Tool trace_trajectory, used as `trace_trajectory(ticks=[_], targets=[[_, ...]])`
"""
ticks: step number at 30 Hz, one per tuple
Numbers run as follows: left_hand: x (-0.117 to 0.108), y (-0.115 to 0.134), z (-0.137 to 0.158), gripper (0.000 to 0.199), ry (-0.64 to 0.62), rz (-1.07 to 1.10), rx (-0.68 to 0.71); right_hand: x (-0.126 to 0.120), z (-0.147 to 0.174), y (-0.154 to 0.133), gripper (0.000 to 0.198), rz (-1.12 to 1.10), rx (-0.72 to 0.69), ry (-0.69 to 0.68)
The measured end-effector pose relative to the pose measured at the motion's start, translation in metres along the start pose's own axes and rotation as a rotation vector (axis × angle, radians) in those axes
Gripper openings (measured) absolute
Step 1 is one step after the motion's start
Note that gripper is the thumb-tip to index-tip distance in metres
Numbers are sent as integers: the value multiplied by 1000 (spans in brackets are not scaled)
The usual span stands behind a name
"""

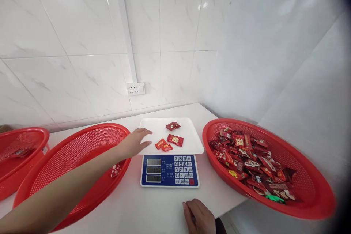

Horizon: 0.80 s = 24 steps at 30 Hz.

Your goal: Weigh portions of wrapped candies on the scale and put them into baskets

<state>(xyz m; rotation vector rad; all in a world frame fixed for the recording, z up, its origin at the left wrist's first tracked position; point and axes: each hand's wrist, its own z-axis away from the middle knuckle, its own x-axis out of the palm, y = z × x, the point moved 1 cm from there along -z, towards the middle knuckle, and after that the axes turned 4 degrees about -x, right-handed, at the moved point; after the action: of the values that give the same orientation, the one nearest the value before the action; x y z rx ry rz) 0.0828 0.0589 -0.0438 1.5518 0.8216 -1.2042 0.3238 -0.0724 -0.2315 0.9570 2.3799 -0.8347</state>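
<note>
My left hand (pixel 137 142) reaches across a red basket (pixel 90 131) and hovers at the left side of the white tray (pixel 153 126) of a digital scale (pixel 170 171). Its fingers and thumb are apart, with nothing between them. Several wrapped candies lie on the tray: a dark red candy (pixel 173 126) at the back, a red candy (pixel 175 140) with gold print in the middle, and bright red wrapped pieces (pixel 163 145) nearest my left fingertips. My right hand (pixel 199 216) rests at the table's front edge below the scale, its fingers curled in and nothing showing in them.
To the right, a large red basket (pixel 307 150) holds many mixed candies (pixel 252 161), including a green one (pixel 275 199). Another red basket (pixel 35 131) stands far left. A spotted red packet (pixel 115 170) lies in the nearer left basket. A socket (pixel 135 88) sits on the tiled wall.
</note>
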Motion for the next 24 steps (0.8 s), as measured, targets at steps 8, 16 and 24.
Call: trace_trajectory(ticks=[8, 16, 24], targets=[[40, 41, -32, 40, -133, -37, 126, -2, 0, 2, 27, 2, -38, -4], [43, 43, -37, 30, -141, -13, 112, 1, 2, 3, 28, 2, -40, -3], [38, 43, -36, 29, -86, 77, 86, -2, 0, 2, 28, 9, -50, -15]])
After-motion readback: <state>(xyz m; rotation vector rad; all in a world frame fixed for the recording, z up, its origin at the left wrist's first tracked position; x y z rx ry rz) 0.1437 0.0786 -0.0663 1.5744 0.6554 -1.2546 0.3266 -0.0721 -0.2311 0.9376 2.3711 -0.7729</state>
